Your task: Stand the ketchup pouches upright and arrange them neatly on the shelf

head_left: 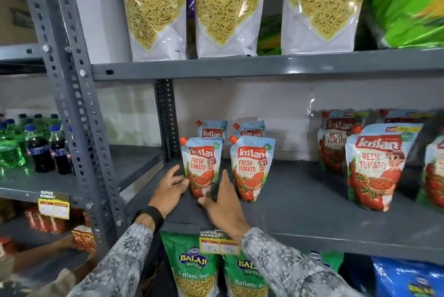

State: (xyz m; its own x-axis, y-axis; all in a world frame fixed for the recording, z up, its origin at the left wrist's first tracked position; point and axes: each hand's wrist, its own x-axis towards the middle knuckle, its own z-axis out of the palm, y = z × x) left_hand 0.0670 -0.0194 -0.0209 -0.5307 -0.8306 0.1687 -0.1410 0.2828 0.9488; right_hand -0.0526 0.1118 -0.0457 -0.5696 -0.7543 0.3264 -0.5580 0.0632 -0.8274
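The grey metal shelf point(300, 203) has a wide bare stretch between two groups of ketchup pouches, and a strip of free surface along its front lip, where a yellow price tag point(219, 243) hangs. At the left, a perforated steel upright point(165, 116) bounds the bay at the back; the shelf above, loaded with Aloo Sev bags point(225, 8), caps the headroom. Four small pouches stand upright in two rows at the left end: the front-left pouch point(201, 167), the front-right pouch point(249, 168) and two more behind them point(212, 129). The left hand point(169, 188) has its fingers spread, the tips just beside or brushing the front-left pouch's left edge; the right hand point(222, 203) is open too, its forefinger rising in the gap between the two front pouches and its thumb at the front-left pouch's base. Neither hand has closed around anything. Larger pouches point(374, 167) stand well apart to the right, also upright. All are glossy, soft plastic with a flared base, a tapered body and an orange corner spout. Both sleeves are patterned grey fabric, with a black band point(150, 216) on the left wrist.
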